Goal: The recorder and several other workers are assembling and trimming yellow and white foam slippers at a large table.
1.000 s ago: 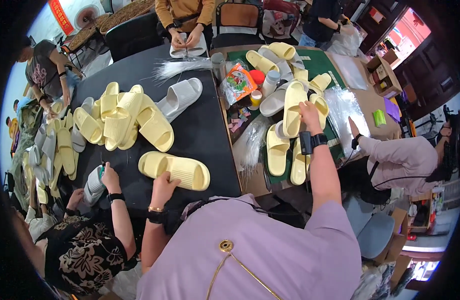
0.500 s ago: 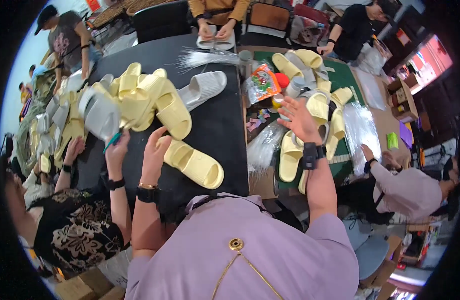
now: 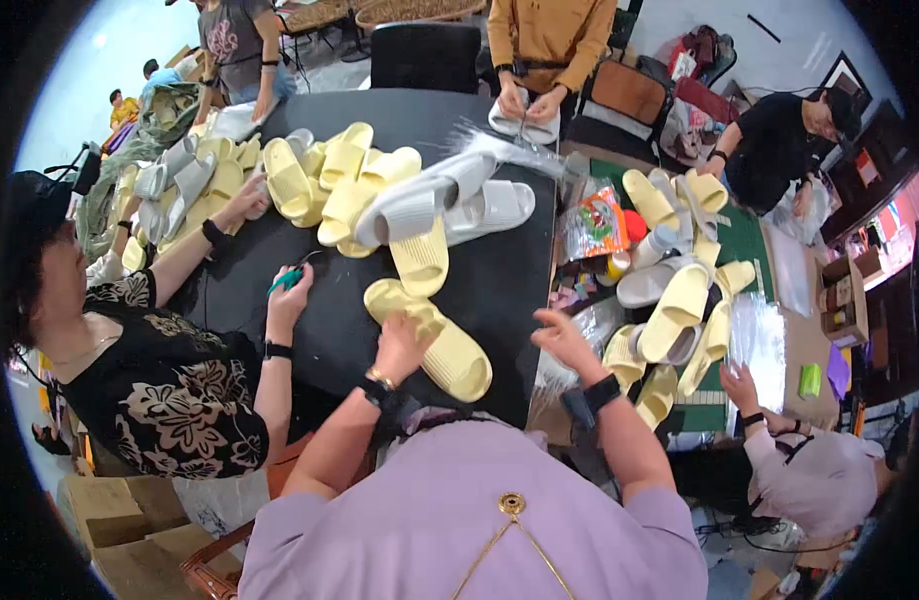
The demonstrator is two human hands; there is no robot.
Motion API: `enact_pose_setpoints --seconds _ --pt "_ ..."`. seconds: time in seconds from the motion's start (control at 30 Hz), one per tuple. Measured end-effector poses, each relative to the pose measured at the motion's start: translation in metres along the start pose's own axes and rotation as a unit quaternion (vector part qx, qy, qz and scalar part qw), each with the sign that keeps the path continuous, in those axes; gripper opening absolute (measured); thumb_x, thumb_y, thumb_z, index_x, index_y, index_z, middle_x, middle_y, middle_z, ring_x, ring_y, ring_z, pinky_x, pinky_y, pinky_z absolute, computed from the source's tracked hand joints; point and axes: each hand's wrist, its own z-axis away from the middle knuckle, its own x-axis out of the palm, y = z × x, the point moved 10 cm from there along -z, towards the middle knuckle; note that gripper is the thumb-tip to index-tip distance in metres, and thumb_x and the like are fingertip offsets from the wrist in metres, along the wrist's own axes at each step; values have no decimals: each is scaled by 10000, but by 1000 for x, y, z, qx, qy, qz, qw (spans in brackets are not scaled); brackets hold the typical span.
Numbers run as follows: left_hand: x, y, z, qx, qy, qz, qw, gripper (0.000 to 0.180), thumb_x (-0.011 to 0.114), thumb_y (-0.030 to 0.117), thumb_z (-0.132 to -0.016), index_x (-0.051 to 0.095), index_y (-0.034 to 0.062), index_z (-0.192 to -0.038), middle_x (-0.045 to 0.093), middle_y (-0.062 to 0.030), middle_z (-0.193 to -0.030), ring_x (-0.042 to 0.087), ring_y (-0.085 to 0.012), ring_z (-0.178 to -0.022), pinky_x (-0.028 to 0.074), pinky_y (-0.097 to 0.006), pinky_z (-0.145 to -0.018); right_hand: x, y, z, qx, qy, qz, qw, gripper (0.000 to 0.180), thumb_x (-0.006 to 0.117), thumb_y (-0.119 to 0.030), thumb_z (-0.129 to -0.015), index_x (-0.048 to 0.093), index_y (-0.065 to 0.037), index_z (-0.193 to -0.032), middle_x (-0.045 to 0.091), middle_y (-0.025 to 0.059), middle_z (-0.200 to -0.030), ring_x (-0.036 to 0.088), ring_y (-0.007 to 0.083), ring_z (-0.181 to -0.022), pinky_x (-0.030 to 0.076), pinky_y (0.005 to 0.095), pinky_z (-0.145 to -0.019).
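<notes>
A yellow slipper point(image 3: 454, 362) lies slanted on the black table in front of me. My left hand point(image 3: 404, 345) is on its strap area, fingers curled over it and partly hiding it. My right hand point(image 3: 568, 345) is held in the air right of the slipper, empty, fingers apart and pointing left. It is nearest to a bundle of clear plastic strands point(image 3: 592, 330) at the table's right edge. Just beyond the slipper, ribbed grey slippers point(image 3: 430, 195) rest on a heap of yellow slippers point(image 3: 345, 205).
At left a co-worker's hand point(image 3: 290, 290) holds a green-handled tool. More yellow and grey slippers point(image 3: 675, 315) cover the green mat on the right, beside bottles point(image 3: 655, 245) and an orange packet point(image 3: 595, 225). Across the table a person handles a light slipper point(image 3: 525, 120).
My left hand has come down onto the yellow slipper. My right hand has moved left, away from the right-hand heap. The co-worker's grey slipper has left their hand; grey slippers now top the heap.
</notes>
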Motion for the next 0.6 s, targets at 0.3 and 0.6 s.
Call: enact_pose_setpoints --seconds 0.3,0.6 --pt "9 2 16 -134 -120 236 955 266 616 194 -796 628 -33 -935 642 -224 -833 639 -341 -778 492 -399 -690 107 -53 -10 -11 -142 63 988 435 639 -207 -806 546 -5 -1180 541 157 -1153 627 222 -880 501 316 -787" --pt "-83 -33 -11 -209 -143 360 898 203 486 105 -800 621 -46 -814 564 -26 -657 520 -100 -630 418 -267 -564 90 -30 -2 170 -180 -103 963 457 564 -379 -892 545 -32 -1188 613 65 -1009 598 137 -853 512 287 -692"
